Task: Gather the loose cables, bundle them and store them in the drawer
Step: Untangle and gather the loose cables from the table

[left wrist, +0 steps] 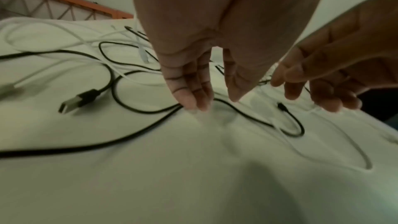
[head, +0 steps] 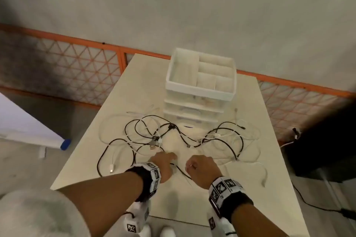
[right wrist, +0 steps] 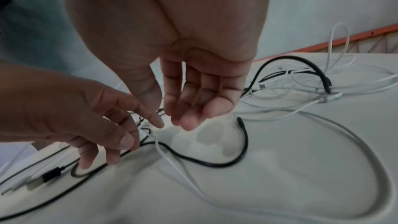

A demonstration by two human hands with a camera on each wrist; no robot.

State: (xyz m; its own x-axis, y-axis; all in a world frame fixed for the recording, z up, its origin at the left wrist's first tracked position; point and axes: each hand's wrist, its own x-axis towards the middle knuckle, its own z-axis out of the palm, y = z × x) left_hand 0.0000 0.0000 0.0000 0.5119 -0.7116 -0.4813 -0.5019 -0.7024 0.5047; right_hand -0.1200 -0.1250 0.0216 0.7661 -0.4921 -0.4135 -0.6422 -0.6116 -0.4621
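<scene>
Lower centre of the head view — I am hovering left hand (head: 165, 165) and right hand (head: 202, 171), fingers pointing down, relaxed, grasping nothing, over the cables (head: 173, 136).

My table (head: 192, 198) looks smooth and matt, pale cream; the black cables (left wrist: 133, 135) have a slightly glossy rubbery sheath; the white cables (right wrist: 323, 120) look like smooth plastic; one black plug (left wrist: 71, 104) ends in dull metal; the drawer unit (head: 200, 90) is white matt plastic.

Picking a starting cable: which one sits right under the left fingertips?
The black cable curving under the left hand fingertips; the white cables and the black cable with the big plug lie farther left.
</scene>
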